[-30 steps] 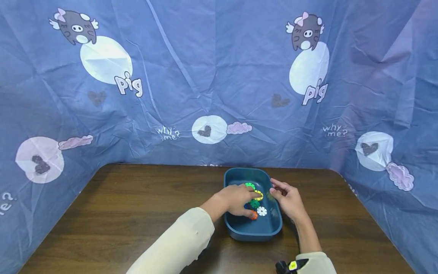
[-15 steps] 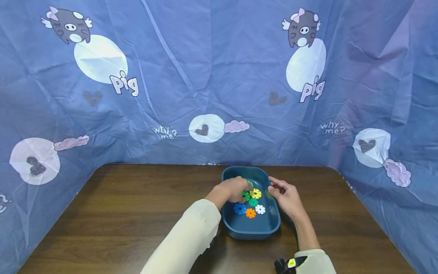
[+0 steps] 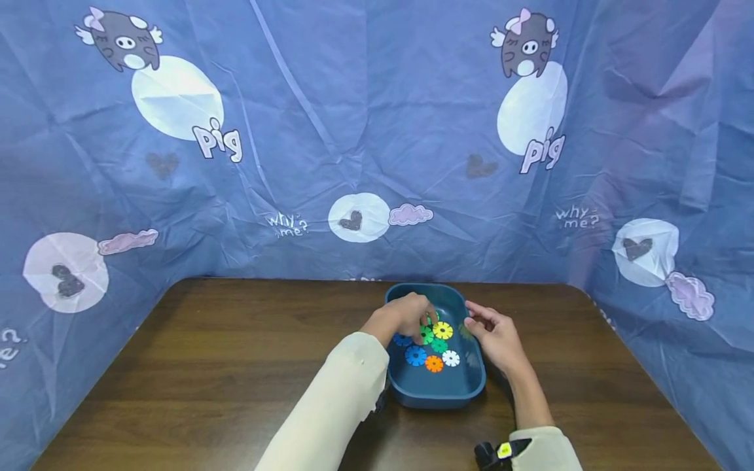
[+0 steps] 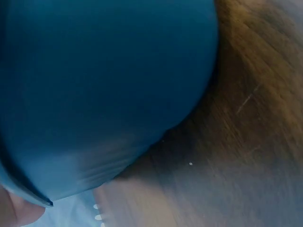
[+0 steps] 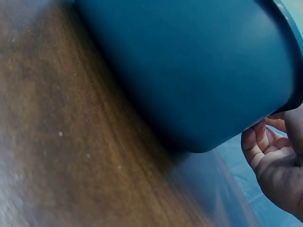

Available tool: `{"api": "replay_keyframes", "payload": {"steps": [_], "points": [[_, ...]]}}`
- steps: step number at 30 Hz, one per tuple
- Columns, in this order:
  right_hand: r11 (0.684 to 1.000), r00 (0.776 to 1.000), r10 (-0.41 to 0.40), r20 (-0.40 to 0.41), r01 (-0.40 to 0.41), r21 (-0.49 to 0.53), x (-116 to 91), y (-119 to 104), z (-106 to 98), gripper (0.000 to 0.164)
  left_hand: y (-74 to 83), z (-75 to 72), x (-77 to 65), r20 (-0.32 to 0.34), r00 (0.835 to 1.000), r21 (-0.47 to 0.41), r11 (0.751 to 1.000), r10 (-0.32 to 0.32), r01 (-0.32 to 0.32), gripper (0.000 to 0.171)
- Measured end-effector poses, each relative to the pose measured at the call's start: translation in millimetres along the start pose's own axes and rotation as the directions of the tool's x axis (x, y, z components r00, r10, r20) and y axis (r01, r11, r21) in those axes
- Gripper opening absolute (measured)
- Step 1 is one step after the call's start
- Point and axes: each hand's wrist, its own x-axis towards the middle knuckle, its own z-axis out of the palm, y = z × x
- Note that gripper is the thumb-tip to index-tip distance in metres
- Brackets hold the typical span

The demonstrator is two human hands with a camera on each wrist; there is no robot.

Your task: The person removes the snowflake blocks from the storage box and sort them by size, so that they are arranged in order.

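Observation:
A deep blue plastic bin (image 3: 436,398) stands on the table with several flower-shaped notched discs lying flat inside. Among them are a yellow disc (image 3: 442,331), a white disc (image 3: 451,358), an orange disc (image 3: 434,364), a blue disc (image 3: 415,356) and green discs (image 3: 439,346). My left hand (image 3: 403,315) reaches over the bin's left side, fingers pointing down and apart beside the green discs; its palm is hidden. At the right rim, my right hand (image 3: 497,337) holds the bin. In the right wrist view its curled fingers (image 5: 260,135) touch the outer wall.
The brown wooden table (image 3: 235,366) carries the bin near its far edge. Behind it hangs a blue printed cloth (image 3: 365,144), also along both sides. A black strap device (image 3: 495,454) sits on the right wrist.
My left hand has drawn back from the middle of the discs toward the bin's upper left, uncovering the blue and orange discs. The right hand stays at the rim.

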Motion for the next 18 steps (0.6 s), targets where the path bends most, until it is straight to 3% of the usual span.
{"api": "replay_keyframes", "payload": {"steps": [12,18], "points": [[1.000,1.000,-0.018,-0.012,0.018,-0.014,1.3,2.4,0.1,0.039,-6.0,-6.2,-0.9,-0.054,0.996,-0.126,0.989,0.072,-0.078,0.016],[1.000,1.000,-0.012,-0.007,0.012,-0.017,0.8,1.4,-0.1,0.040,-9.7,-12.6,-3.3,-0.090,0.993,-0.208,0.973,0.080,-0.097,0.013]]}}
